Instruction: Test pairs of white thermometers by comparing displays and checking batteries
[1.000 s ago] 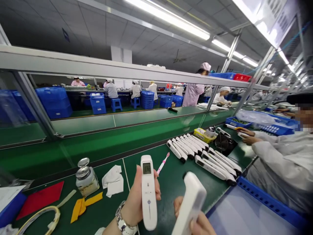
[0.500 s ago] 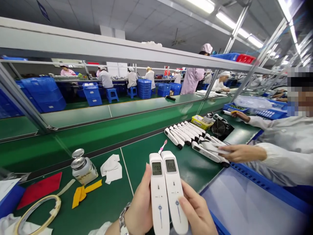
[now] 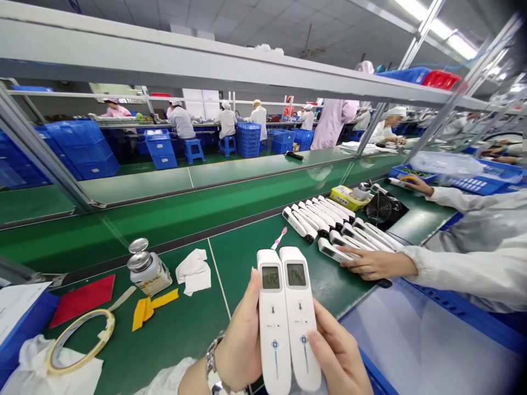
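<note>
Two white handheld thermometers stand side by side in front of me, their grey displays lit with characters. My left hand (image 3: 241,343) is closed round the left thermometer (image 3: 270,323), thumb along its edge. Around the right thermometer (image 3: 300,318) my right hand (image 3: 340,351) is closed, its thumb on the lower front face. The two devices touch or nearly touch along their inner edges. Just behind their tops lies a pink and white brush (image 3: 279,238) on the green bench.
Rows of white thermometers (image 3: 317,215) lie at right, beside a co-worker's hand (image 3: 370,264). A blue tray (image 3: 453,312) sits at lower right. On the left are a metal-topped bottle (image 3: 149,271), white cloth (image 3: 194,271), yellow strips (image 3: 144,312), tape roll (image 3: 55,356) and red sheet (image 3: 84,299).
The view has shifted, moving the bench items slightly. Both thermometers remain in my hands. The co-worker's near hand has lowered a thermometer onto the row on the bench.
</note>
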### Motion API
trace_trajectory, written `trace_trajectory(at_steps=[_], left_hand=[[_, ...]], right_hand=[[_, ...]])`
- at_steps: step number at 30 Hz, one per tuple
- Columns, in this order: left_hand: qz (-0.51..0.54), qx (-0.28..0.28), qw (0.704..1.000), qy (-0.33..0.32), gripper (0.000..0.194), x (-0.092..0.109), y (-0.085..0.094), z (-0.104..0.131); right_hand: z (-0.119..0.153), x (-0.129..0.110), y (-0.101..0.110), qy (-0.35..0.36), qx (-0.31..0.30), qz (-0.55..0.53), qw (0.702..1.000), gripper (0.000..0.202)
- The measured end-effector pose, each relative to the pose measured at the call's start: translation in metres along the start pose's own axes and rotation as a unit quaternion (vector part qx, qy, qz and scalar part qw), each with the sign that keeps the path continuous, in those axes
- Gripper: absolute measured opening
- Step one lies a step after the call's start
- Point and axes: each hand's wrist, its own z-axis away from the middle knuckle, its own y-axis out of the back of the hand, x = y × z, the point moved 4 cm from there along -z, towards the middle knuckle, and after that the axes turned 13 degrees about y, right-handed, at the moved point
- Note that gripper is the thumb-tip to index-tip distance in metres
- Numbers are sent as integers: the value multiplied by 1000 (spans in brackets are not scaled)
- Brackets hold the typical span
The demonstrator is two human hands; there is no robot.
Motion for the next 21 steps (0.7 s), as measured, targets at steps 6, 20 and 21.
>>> trace_trajectory(at_steps=[6,20,21], left_hand=[[-55,43,995,-65,57,4,0,4],[-163,10,981,-103,41,5,-1,6],[-167,6,980,-105,40,5,-2,6]], right_hand=[[5,1,1,-1,4,18,1000,33],[9,-1,5,20,-22,60,998,33],[9,-1,4,20,-22,63,998,33]])
